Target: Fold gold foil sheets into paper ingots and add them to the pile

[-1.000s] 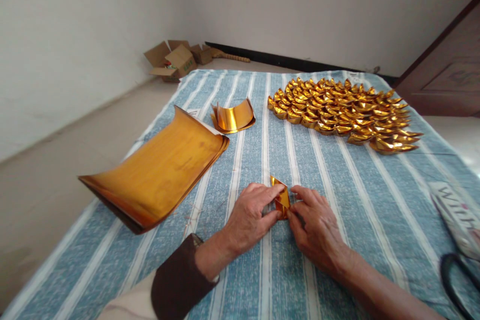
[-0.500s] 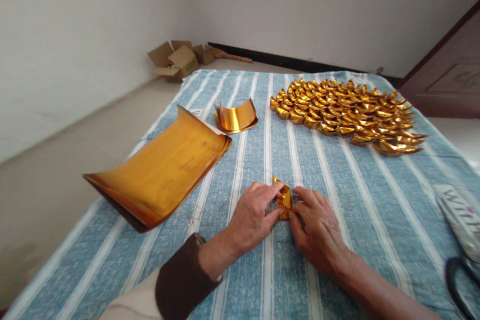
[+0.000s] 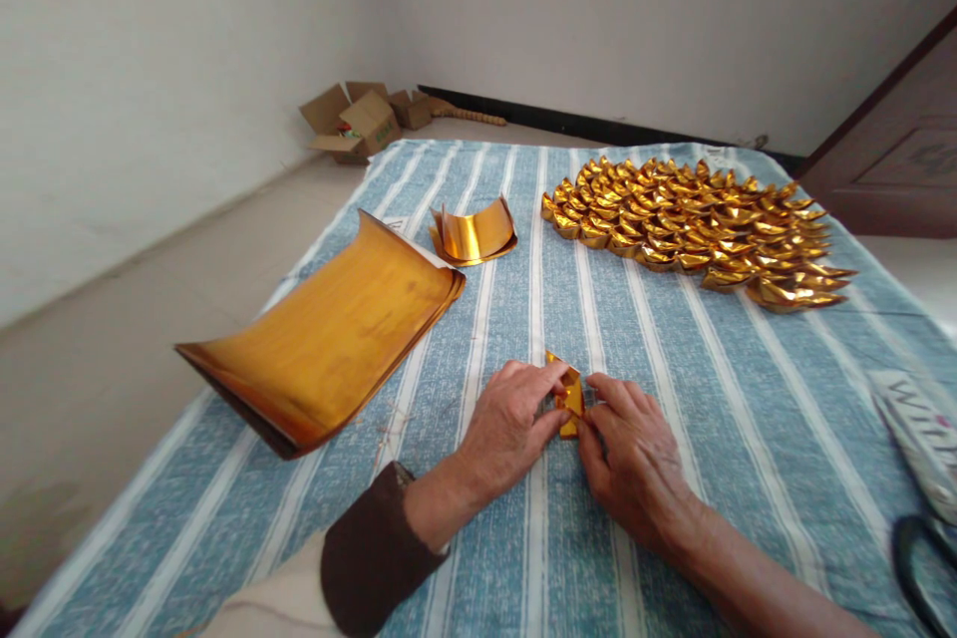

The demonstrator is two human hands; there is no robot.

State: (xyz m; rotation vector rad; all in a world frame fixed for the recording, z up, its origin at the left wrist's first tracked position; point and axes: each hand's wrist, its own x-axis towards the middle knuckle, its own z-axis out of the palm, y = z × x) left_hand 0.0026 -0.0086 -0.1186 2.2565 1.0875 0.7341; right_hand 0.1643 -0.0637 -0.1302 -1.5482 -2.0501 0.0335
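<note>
A small folded piece of gold foil paper [image 3: 572,394] lies on the striped cloth between my hands, its far end coming to a point. My left hand [image 3: 512,419] grips its left side, with thumb and fingertips on the foil. From the right, my right hand [image 3: 632,444] presses the near part with its thumb and fingertips. The fingers partly cover the foil, so its exact folds are hard to see. Several finished gold paper ingots [image 3: 695,229] stand in close rows at the far right.
A curved stack of large gold sheets [image 3: 329,329] lies left, with a smaller curled gold stack [image 3: 478,234] behind it. Black-handled scissors [image 3: 919,568] sit at the right edge of the blue striped cloth [image 3: 314,538]. An open cardboard box [image 3: 359,125] stands on the floor beyond.
Both hands stay at the foil, with only slight finger movement. The near end of the foil looks flatter and squarer than before. The view has shifted slightly.
</note>
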